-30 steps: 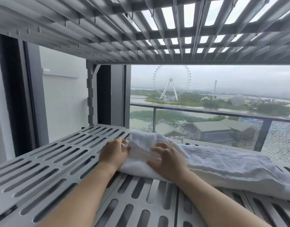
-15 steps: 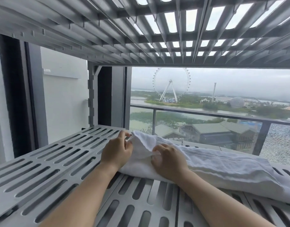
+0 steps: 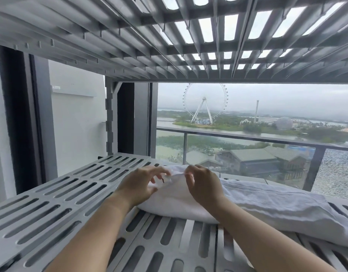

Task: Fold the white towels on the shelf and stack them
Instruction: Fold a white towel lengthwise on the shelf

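At the bottom of the frame we see two bare forearms [image 3: 94,232] reaching over a grey slotted shelf [image 3: 51,203]; at centre the left hand [image 3: 138,186] and right hand [image 3: 204,186] sit close together, fingers curled, each pinching the raised edge of a white towel [image 3: 267,201]; the towel lies on the shelf, running from centre to lower right. A second slatted shelf [image 3: 130,36] fills the top; farther off, we see a balcony railing [image 3: 247,137] and a Ferris wheel [image 3: 204,98] at centre.
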### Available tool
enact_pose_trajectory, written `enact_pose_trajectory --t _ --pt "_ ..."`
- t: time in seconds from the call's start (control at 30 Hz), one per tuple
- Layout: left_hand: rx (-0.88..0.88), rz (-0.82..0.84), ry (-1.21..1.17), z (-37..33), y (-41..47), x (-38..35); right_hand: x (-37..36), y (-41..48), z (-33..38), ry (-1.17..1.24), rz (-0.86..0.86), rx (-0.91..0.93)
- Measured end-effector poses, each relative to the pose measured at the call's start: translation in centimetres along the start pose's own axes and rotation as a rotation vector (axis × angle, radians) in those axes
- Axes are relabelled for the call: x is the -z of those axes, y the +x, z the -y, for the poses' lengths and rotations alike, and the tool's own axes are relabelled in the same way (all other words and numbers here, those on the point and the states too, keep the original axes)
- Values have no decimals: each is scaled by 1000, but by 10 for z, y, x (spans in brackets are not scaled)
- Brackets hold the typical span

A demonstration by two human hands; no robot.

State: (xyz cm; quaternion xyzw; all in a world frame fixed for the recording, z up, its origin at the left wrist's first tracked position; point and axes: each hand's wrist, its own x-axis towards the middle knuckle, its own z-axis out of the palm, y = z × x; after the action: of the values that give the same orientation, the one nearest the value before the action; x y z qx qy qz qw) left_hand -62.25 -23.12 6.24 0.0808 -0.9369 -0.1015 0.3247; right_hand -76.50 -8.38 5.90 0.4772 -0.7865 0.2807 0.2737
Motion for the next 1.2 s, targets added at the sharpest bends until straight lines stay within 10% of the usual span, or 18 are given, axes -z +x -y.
enact_pose_trajectory --t 0.37,0.7,1.2 --pt "-350 -90 329 -24 2 -17 -17 -13 -1 150 35 -125" --pt "4 -319 216 -4 -5 -2 -21 -14 -4 160 -20 -125" --pt "-67 -185 -166 -16 -1 -7 -9 -8 18 109 63 2"
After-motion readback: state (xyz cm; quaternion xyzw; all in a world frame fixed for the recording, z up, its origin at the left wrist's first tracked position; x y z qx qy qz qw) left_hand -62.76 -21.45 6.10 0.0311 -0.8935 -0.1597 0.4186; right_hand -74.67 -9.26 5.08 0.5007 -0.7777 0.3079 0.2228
